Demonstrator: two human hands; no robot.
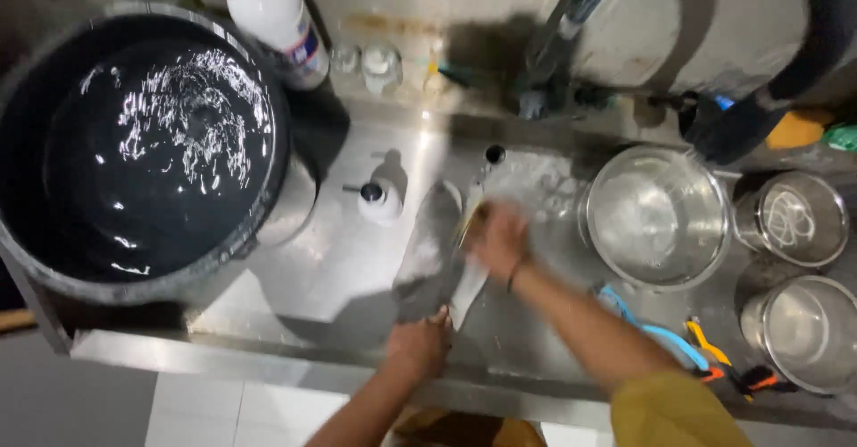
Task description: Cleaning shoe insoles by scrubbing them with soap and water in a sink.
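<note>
Left hand [418, 344] is closed around the near end of a long, flat grey metal blade [428, 255], held over the stainless steel sink counter [339, 260]. Right hand [500, 237] presses on the blade's far part; motion blur, so finger spread and any held item cannot be told. Just beyond: small white pump bottle [379, 200]. Right: round steel bowl [659, 215]. Left: large black water-filled tub [147, 153].

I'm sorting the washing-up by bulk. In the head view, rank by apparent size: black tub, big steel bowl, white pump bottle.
1. black tub, though nearer the camera
2. big steel bowl
3. white pump bottle
</note>
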